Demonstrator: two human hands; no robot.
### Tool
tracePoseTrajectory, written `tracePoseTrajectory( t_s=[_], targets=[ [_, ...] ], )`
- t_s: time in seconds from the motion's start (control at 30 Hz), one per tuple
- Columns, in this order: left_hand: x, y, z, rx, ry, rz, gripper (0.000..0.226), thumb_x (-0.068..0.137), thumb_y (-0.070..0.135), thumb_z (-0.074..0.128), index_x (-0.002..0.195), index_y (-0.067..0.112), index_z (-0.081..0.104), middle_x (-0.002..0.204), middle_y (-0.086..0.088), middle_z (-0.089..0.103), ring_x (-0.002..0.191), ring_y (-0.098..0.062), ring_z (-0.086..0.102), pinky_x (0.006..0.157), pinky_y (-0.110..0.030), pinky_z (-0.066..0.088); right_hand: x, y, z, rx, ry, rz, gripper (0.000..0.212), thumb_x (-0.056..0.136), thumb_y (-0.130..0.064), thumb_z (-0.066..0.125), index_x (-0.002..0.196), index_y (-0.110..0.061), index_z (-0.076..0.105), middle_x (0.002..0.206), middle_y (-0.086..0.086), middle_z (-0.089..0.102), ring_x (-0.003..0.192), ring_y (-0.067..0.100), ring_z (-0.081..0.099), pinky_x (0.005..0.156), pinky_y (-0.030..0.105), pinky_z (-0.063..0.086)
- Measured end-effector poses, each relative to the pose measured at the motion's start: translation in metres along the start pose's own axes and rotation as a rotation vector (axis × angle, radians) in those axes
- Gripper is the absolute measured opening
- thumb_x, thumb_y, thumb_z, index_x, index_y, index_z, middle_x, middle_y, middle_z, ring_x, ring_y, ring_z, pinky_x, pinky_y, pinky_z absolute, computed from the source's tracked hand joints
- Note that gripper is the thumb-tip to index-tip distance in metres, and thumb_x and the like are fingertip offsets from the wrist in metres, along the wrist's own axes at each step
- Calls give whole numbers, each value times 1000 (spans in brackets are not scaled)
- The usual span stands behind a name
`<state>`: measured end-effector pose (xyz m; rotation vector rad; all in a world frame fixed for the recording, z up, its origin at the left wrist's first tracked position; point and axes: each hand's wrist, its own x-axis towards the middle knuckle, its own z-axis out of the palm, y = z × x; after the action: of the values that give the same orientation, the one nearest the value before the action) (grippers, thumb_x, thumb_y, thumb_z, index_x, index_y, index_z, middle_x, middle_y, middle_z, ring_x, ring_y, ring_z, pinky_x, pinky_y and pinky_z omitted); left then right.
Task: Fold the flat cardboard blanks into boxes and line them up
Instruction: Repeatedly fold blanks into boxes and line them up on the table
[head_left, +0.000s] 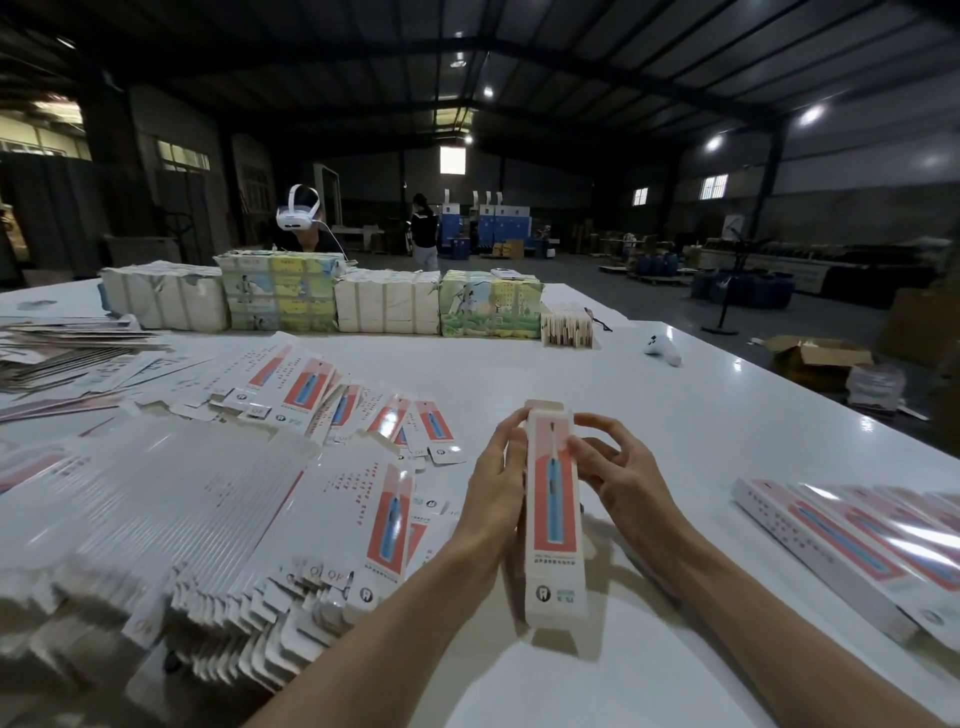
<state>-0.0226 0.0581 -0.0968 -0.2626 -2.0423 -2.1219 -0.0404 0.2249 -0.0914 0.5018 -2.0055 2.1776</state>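
Holding one formed box (553, 525) low over the counter (519, 364), long axis pointing away from the body, printed face up. Gripping its far half from both sides: left hand (496, 483) curled along the left edge, right hand (621, 470) pinching the right edge, thumb in front and bent fingers behind. Leaving the far-end flap (543, 405) open just beyond both sets of fingertips, so likely next to tuck; near-end flap (558, 642) loose too. Right of the box, well apart and nearer the right hand: row of finished boxes (852, 540), lying slanted. Left of the box: fanned flat blanks (218, 525).
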Motion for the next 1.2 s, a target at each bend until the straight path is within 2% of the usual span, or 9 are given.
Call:
tracePoseTrajectory(
  t_s=[0.13, 0.23, 0.3, 0.4, 0.6, 0.73, 0.87, 1.07, 1.2],
  targets=[
    [-2, 0, 5, -62, -155, -119, 58, 90, 76, 60, 142, 72, 34, 116, 17, 73, 101, -17, 78, 81, -44, 66, -2, -4, -1, -46, 8, -28, 48, 90, -51, 76, 134, -34, 63, 107, 10, 78, 101, 28, 76, 94, 46, 59],
    [0, -2, 10, 3, -266, -101, 100, 75, 57, 88, 145, 68, 18, 130, 13, 58, 115, -20, 70, 89, -39, 65, -2, -5, -3, -24, -5, -29, 46, 92, -47, 78, 136, -39, 64, 114, 7, 78, 108, 28, 76, 93, 45, 60],
    [3, -5, 9, 21, -280, -90, 112, 71, 45, 94, 148, 64, 14, 134, 2, 55, 116, -26, 70, 92, -43, 64, -2, -5, -4, -41, -20, -24, 42, 96, -44, 75, 137, -42, 64, 112, 6, 77, 108, 29, 76, 91, 45, 63],
    [5, -10, 7, 8, -249, -97, 113, 70, 31, 96, 145, 64, 18, 124, -9, 61, 102, -29, 77, 82, -42, 66, 0, -2, -5, -70, -39, -23, 35, 99, -39, 72, 134, -38, 68, 106, 13, 76, 103, 31, 77, 92, 45, 63],
    [5, -15, 5, 119, -230, -74, 103, 70, 31, 90, 139, 61, 19, 119, 1, 61, 94, -3, 75, 67, -20, 60, 3, -1, -5, -123, -72, -15, 32, 93, -45, 72, 121, -29, 72, 101, 13, 76, 97, 30, 76, 93, 44, 61],
    [5, -13, 3, 128, -233, -85, 103, 70, 32, 89, 140, 62, 19, 122, -1, 62, 101, -17, 74, 71, -22, 62, 7, 6, -3, 10, 29, 12, 25, 107, -38, 59, 122, -20, 69, 112, 13, 76, 104, 32, 76, 89, 40, 62],
    [2, -8, 2, 153, -322, -123, 104, 77, 25, 89, 145, 59, 17, 129, -2, 60, 109, -21, 73, 81, -31, 65, 14, 5, -11, 62, 178, 44, 18, 110, -22, 54, 125, -18, 64, 101, 14, 79, 93, 32, 78, 79, 33, 63],
    [0, -6, 1, 215, -378, -115, 100, 81, 29, 87, 150, 51, 18, 126, -3, 62, 109, -23, 73, 87, -34, 65, 14, 7, -15, 27, 87, 58, 23, 107, -9, 56, 117, -8, 76, 107, 16, 78, 100, 34, 77, 80, 30, 63],
    [1, -5, -1, 242, -406, -113, 103, 78, 34, 85, 150, 54, 15, 125, -3, 62, 106, -24, 73, 80, -27, 63, 14, 0, -18, 52, 46, 68, 24, 106, -8, 58, 125, -9, 73, 110, 16, 78, 99, 32, 77, 79, 31, 63]
  ],
)
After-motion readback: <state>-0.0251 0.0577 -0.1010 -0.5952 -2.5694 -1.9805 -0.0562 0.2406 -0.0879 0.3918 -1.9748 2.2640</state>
